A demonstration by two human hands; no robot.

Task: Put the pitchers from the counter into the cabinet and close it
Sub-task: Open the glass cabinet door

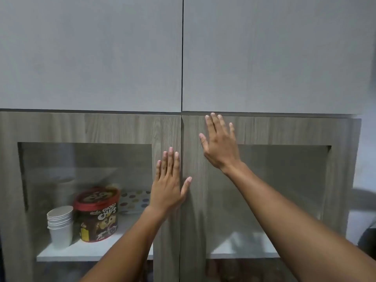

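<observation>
A wood-grain cabinet with two glass-paned doors fills the lower half of the view, and both doors sit flush and shut. My left hand (168, 186) lies flat, fingers apart, on the inner frame of the left door (122, 127), its thumb across the centre seam. My right hand (218, 143) presses flat on the inner frame of the right door (284, 129), higher up near the top rail. No pitcher shows clearly; behind the right glass only a blurred pale shape appears.
Behind the left glass, a white shelf (85, 251) carries a stack of paper cups (60, 225), a red-lidded Choco Chips tub (97, 214) and a dotted box (135, 201). Two plain grey upper cabinet doors (91, 53) hang above. A pale wall (366, 159) borders the right.
</observation>
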